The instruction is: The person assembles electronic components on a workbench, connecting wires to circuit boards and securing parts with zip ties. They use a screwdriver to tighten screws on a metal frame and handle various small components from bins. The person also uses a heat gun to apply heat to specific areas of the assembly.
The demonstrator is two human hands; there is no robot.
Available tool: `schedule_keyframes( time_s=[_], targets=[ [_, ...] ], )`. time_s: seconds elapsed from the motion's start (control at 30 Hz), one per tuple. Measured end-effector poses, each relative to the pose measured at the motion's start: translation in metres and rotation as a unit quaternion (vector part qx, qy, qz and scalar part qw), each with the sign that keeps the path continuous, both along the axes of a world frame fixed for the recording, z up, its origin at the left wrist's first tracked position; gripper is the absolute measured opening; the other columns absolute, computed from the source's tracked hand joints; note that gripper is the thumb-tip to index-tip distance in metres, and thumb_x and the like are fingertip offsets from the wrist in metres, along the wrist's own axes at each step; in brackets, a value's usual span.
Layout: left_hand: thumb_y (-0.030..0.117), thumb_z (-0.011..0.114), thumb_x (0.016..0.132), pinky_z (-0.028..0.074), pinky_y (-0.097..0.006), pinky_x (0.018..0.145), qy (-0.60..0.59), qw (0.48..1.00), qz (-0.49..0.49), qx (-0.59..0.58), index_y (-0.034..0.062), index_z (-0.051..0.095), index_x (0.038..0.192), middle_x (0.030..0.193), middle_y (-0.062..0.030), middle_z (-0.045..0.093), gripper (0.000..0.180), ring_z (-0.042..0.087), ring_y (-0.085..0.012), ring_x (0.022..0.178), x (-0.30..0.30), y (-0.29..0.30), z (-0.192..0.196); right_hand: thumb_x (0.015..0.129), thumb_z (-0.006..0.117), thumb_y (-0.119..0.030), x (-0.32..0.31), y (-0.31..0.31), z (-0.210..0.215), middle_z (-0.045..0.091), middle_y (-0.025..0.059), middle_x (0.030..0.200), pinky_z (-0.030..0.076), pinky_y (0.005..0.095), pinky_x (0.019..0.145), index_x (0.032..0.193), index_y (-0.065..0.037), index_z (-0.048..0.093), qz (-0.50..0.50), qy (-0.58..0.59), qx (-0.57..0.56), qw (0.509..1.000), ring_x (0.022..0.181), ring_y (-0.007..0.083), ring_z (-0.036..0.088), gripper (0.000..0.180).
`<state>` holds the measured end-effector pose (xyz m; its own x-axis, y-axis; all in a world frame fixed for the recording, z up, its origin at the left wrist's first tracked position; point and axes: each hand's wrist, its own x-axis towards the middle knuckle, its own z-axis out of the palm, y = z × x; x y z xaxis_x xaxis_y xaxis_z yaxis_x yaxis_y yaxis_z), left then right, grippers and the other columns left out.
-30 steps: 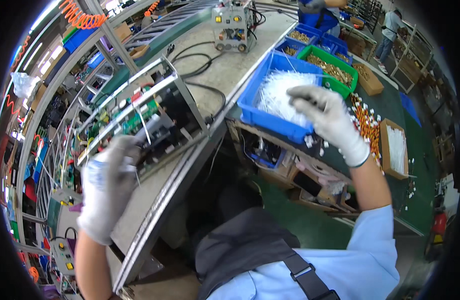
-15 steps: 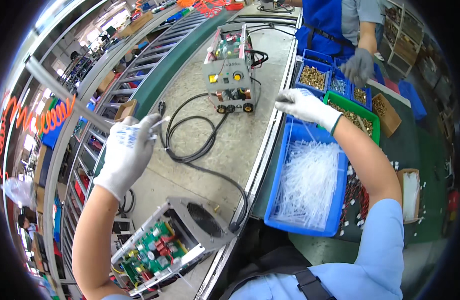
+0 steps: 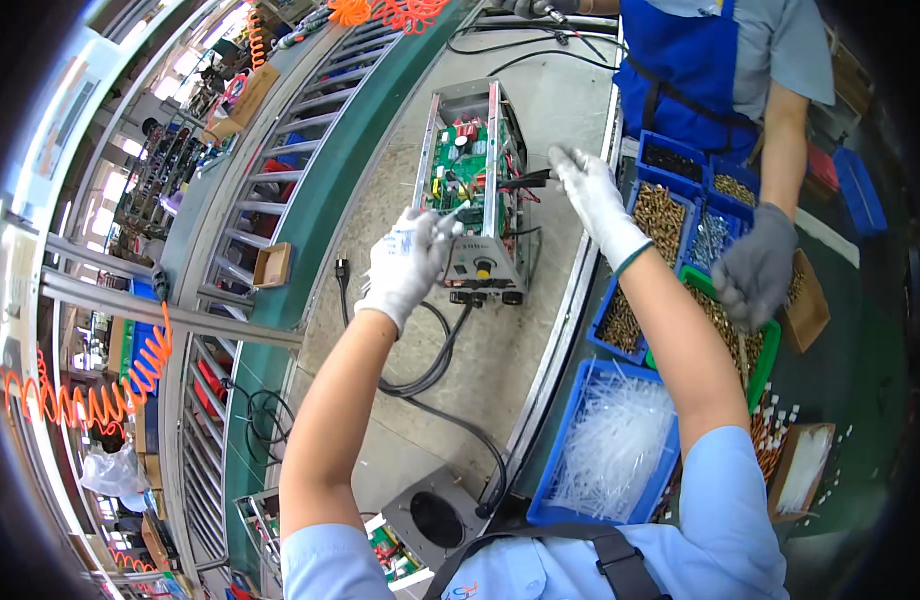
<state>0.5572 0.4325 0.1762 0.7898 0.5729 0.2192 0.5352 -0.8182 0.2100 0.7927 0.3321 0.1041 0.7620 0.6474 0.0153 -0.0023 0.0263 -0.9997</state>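
Mid-assembly: left hand (image 3: 408, 262) pinched a thin white tie against open power unit (image 3: 477, 190); right hand (image 3: 590, 195), fingers loosely open, reached its wiring; threading probably next

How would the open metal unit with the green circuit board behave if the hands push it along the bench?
The open unit looks metal-framed and stiff, probably heavy. Its black cable trails loosely, so it may drag. The left hand and right hand touch its sides; exposed board parts seem fragile.
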Motion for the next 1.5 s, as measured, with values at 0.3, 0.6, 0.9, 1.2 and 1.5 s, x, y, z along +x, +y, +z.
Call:
schedule_keyframes(
  time_s=[0.3,0.6,0.9,1.2,1.5],
  targets=[
    [0.020,0.062,0.081,0.050,-0.041,0.063,-0.054,0.996,-0.069,0.001,0.0108,0.063,0.089,0.086,-0.0126,0.061,0.012,0.063,-0.0326,0.075,-0.003,0.020,-0.034,0.087,0.062,-0.054,0.044,0.141,-0.033,0.042,0.0245,0.144,0.031,0.0380,0.112,0.140,-0.004,0.044,-0.016,-0.069,0.120,0.990,0.135,0.0366,0.040,0.075],
    [0.037,0.063,0.093,0.044,-0.024,0.062,-0.257,0.822,0.231,-0.453,0.0031,0.063,0.098,0.080,-0.0009,0.060,0.035,0.051,-0.0071,0.068,-0.022,0.091,-0.057,0.094,0.056,-0.043,-0.016,0.096,-0.022,0.038,0.0234,0.146,0.031,0.0358,0.110,0.140,-0.003,0.043,-0.136,-0.276,-0.013,0.951,0.135,0.0303,0.038,0.062],
    [0.038,0.063,0.091,0.039,-0.024,0.059,-0.289,0.777,0.066,-0.555,0.0061,0.061,0.090,0.080,0.0031,0.056,0.032,0.047,-0.0069,0.065,0.034,0.102,-0.072,0.100,0.045,-0.042,-0.155,0.014,-0.051,0.057,0.0158,0.127,0.037,0.0327,0.101,0.135,-0.002,0.049,-0.111,-0.026,0.124,0.986,0.115,0.0212,0.053,0.054],
    [0.032,0.054,0.098,0.036,-0.022,0.059,-0.404,0.797,0.199,-0.403,0.0051,0.059,0.098,0.076,0.0047,0.054,0.027,0.045,-0.0041,0.067,-0.009,0.004,-0.088,0.100,0.043,-0.050,-0.123,0.008,-0.059,0.042,-0.0032,0.056,0.032,0.0313,0.051,0.061,-0.003,0.049,-0.177,0.079,0.091,0.977,0.055,0.0089,0.037,0.062],
    [0.017,0.056,0.095,0.051,-0.030,0.072,-0.244,0.931,0.103,-0.251,-0.0025,0.063,0.112,0.083,-0.0093,0.068,0.026,0.065,-0.0195,0.072,-0.116,0.020,-0.011,0.097,0.058,-0.024,-0.137,-0.019,-0.044,0.052,0.0185,0.133,0.042,0.0319,0.099,0.130,0.006,0.049,0.006,0.003,0.113,0.994,0.122,0.0205,0.051,0.046]
  ],
)
